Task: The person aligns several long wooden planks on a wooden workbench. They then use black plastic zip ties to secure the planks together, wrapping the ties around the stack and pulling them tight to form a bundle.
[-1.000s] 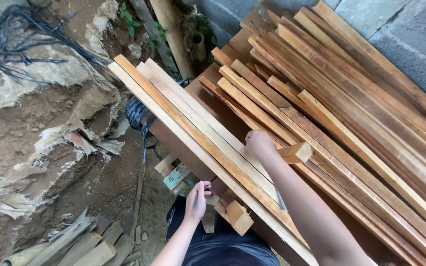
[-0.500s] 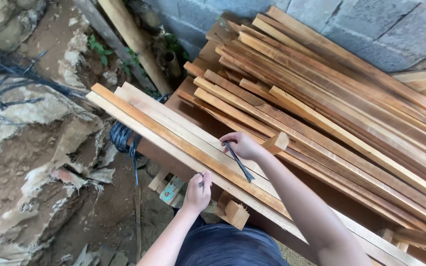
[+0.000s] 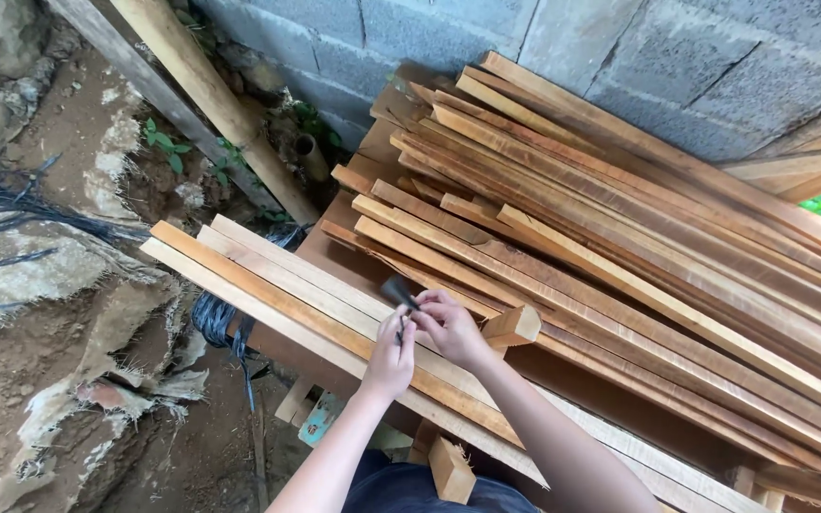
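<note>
Both my hands meet over a row of long pale wooden slats (image 3: 277, 285) lying on a workbench. My right hand (image 3: 450, 326) grips a small dark tool (image 3: 394, 291), its head pointing up and left. My left hand (image 3: 391, 358) pinches the thin lower end of the same tool, just below the right hand. A short wooden block (image 3: 513, 326) sits right beside my right hand on the slats.
A large pile of reddish wooden strips (image 3: 639, 237) leans toward a grey block wall (image 3: 620, 57) at the right. Thick poles (image 3: 201, 95) lean at upper left. Black cables (image 3: 2, 228) lie on rocky ground at left. Wood offcuts (image 3: 448, 470) sit under the bench.
My view has tilted up toward the wall. My left hand rose from below the bench edge to meet my right hand, and both now hold the dark tool together.
</note>
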